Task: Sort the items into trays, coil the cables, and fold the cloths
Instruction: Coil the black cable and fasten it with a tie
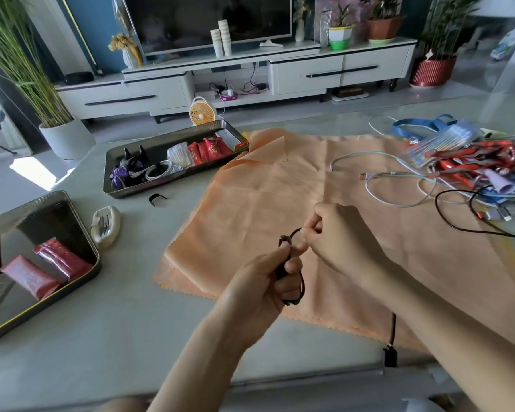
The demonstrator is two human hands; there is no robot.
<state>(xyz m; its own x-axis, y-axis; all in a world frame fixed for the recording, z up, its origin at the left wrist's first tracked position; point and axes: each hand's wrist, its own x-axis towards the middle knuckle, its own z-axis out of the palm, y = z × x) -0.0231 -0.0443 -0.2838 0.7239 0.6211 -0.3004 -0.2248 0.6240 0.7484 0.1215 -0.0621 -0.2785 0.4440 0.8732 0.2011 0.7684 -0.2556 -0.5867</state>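
My left hand [268, 281] is closed around a coil of dark braided cable [301, 288] above the near edge of an orange cloth [280, 188]. My right hand [336, 233] pinches a loop of the same cable just above the left hand. The cable's plug end [390, 353] hangs below my right forearm near the table's front edge. A dark tray [131, 153] at the back left holds a coiled white cable, red packets and dark purple items. A nearer tray [81, 233] at the left holds red packets.
A tangle of loose cables [399, 185], red and blue lanyards and packets lies at the right on the cloth. A white clip-like object [106, 226] and a small black strap [156, 199] sit between the trays. A TV cabinet, plants and a small fan stand beyond the table.
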